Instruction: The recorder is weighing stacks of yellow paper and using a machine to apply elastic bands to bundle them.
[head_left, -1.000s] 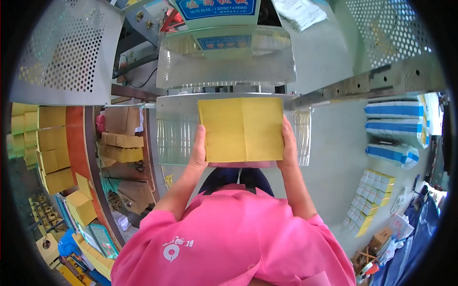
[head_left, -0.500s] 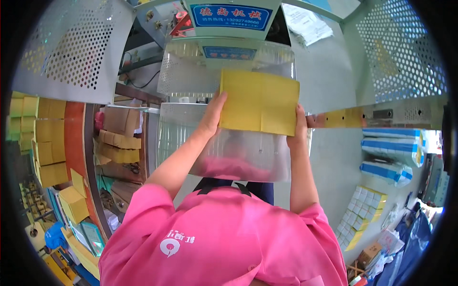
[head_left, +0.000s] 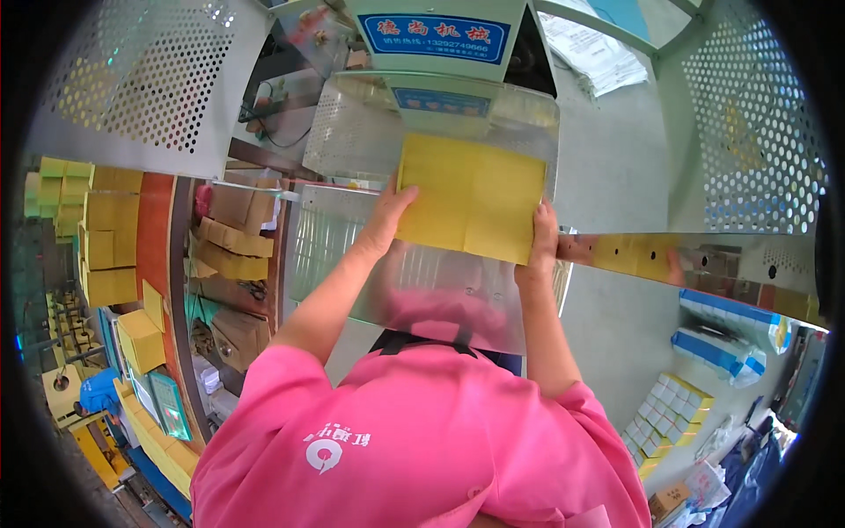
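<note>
Both my hands are closed on a yellow rectangular block of what looks like paper (head_left: 471,198), with a faint crease down its middle. My left hand (head_left: 385,218) grips its left edge, the thumb lying on the top face. On the opposite edge is my right hand (head_left: 540,242), its thumb pressed near the corner and the other fingers mostly hidden beneath. The block is held above a shiny metal plate (head_left: 440,277) of the machine, which reflects my pink shirt. How thick the block is cannot be made out.
Beyond the block stands a clear guard (head_left: 352,132) before the machine body (head_left: 440,79). Perforated metal panels (head_left: 150,79) flank both sides, and a metal bar (head_left: 616,250) runs off to the right. Shelves with brown cardboard (head_left: 233,251) stand left; blue-and-white packs (head_left: 731,317) lie right.
The whole view has turned slightly. The yellow block sits a little lower and nearer to me, tilted slightly, with both hands still gripping its sides.
</note>
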`<action>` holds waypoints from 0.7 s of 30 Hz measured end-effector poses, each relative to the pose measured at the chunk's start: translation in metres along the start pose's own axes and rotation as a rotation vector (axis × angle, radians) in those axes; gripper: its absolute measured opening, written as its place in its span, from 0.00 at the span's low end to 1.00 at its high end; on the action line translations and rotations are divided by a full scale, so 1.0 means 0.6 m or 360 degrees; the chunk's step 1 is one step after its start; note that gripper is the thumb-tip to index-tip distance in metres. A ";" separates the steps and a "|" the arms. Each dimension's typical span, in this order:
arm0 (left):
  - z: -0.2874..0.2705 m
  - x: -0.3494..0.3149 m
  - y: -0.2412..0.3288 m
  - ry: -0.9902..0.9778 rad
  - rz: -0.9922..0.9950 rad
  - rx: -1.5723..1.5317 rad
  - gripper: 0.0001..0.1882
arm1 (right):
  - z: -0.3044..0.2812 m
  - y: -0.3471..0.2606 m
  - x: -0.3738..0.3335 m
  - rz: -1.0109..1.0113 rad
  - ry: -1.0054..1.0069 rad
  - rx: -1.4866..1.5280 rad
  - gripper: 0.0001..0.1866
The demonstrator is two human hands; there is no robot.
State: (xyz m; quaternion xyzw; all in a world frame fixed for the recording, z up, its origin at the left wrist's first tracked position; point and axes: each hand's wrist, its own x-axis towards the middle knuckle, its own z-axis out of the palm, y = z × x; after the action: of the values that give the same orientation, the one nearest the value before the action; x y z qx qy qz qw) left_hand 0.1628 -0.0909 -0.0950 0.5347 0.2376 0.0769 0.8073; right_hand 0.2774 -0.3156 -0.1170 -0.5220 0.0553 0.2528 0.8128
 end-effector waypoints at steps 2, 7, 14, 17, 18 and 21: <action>0.003 -0.002 0.000 0.0001 0.0019 0.0007 0.34 | 0.005 -0.008 -0.003 0.0063 -0.0036 -0.0035 0.31; 0.011 -0.004 -0.007 0.0041 0.0012 0.0005 0.32 | 0.008 -0.013 -0.010 -0.0031 -0.0031 -0.0027 0.31; -0.005 0.004 0.005 -0.0183 -0.0189 0.0116 0.33 | -0.012 0.009 -0.003 0.0015 0.0085 0.0156 0.24; 0.000 0.006 0.007 -0.0242 -0.0165 0.0213 0.33 | -0.020 0.009 -0.010 0.0017 0.0051 0.0095 0.26; 0.001 0.006 0.007 -0.0240 -0.0139 0.0240 0.32 | -0.022 0.010 -0.011 0.0012 0.0000 0.0074 0.26; 0.016 0.014 0.013 -0.0243 -0.0138 0.0424 0.32 | -0.024 0.007 -0.012 0.0136 0.0046 0.0095 0.27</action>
State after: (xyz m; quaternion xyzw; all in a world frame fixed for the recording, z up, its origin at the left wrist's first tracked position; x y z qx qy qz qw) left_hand 0.1754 -0.0922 -0.0872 0.6307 0.2064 -0.0311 0.7474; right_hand 0.2720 -0.3293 -0.1244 -0.4982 0.0968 0.2780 0.8155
